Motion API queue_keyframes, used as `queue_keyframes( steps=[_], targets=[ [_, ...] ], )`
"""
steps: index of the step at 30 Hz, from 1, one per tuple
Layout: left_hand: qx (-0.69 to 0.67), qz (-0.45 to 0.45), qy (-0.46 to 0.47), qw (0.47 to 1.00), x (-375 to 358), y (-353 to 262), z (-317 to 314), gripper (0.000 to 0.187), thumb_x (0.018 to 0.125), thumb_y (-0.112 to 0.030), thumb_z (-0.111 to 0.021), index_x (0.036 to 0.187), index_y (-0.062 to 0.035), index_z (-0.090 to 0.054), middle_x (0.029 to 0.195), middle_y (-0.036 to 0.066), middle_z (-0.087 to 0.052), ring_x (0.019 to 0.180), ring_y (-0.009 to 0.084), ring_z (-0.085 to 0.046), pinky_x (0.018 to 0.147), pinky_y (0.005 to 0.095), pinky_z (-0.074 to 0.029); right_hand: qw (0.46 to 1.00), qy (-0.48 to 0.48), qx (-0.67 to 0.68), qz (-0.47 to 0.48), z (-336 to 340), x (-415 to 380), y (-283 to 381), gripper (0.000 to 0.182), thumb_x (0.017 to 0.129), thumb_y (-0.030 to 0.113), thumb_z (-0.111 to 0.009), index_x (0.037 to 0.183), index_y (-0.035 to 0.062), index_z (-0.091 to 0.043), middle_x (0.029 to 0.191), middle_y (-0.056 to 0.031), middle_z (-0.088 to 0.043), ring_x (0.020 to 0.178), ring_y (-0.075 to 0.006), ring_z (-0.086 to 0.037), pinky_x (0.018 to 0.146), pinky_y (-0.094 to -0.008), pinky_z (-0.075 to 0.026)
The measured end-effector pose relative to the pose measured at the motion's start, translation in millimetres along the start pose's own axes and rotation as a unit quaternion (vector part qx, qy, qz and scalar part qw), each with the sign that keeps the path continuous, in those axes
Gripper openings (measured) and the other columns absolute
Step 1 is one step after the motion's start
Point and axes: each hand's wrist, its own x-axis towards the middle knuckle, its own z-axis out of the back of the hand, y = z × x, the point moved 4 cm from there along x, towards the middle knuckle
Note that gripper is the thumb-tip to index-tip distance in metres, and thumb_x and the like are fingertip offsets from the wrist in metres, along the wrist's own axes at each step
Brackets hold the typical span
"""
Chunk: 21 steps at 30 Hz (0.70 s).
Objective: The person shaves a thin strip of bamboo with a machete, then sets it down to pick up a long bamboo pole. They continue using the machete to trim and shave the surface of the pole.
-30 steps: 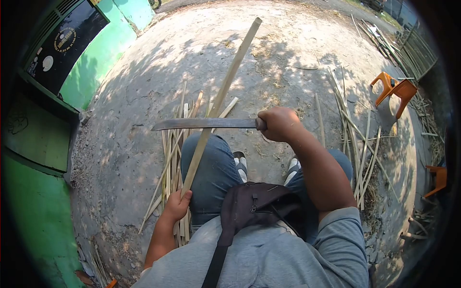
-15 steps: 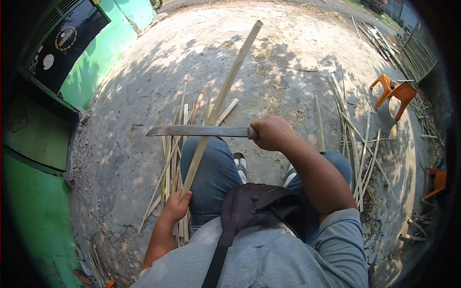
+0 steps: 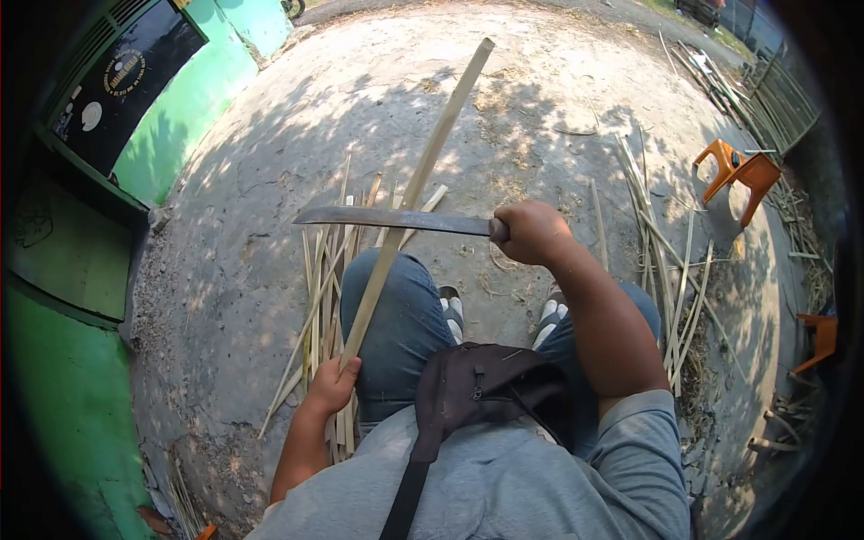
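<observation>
My left hand (image 3: 331, 382) grips 1 long bamboo strip (image 3: 416, 191) slanting over my left knee (image 3: 396, 288). My right hand (image 3: 533, 232) fists a machete (image 3: 396, 219) across it above that knee; a glancing blade could cut my leg.

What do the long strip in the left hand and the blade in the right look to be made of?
Strip: apparently split bamboo, pale tan, matte, straight-grained like the slats on the ground. Blade: looks like steel, dull grey with dark patches, unpolished; its handle is hidden inside the right hand.
</observation>
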Motion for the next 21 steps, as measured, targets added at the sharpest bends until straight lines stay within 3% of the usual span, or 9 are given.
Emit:
queue_keyframes(
  steps=[15, 21],
  targets=[
    [-0.026, -0.006, -0.002, 1.0, 0.1, 0.8, -2.4, 0.058, 0.105, -0.052, -0.056, 0.104, 0.0046, -0.067, 0.08, 0.009, -0.066, 0.076, 0.0187, -0.061, 0.072, 0.0352, -0.05, 0.998, -0.012, 0.007, 0.065, 0.0, -5.0, 23.1, 0.011, 0.083, 0.024, -0.068, 0.088, 0.0161, -0.074, 0.084, -0.0111, -0.073, 0.084, -0.035, -0.072, 0.076, -0.0484, -0.057],
    [-0.033, -0.02, 0.005, 0.999, -0.5, -8.9, -0.7, 0.057, 0.105, -0.052, -0.056, 0.102, 0.0045, -0.067, 0.079, 0.008, -0.066, 0.076, 0.0186, -0.061, 0.071, 0.035, -0.049, 0.997, -0.032, 0.049, -0.058, 5.3, 4.6, -20.0, 0.016, 0.088, 0.027, -0.067, 0.092, 0.0132, -0.075, 0.091, -0.0159, -0.073, 0.089, -0.0366, -0.07, 0.08, -0.048, -0.056]
  ],
)
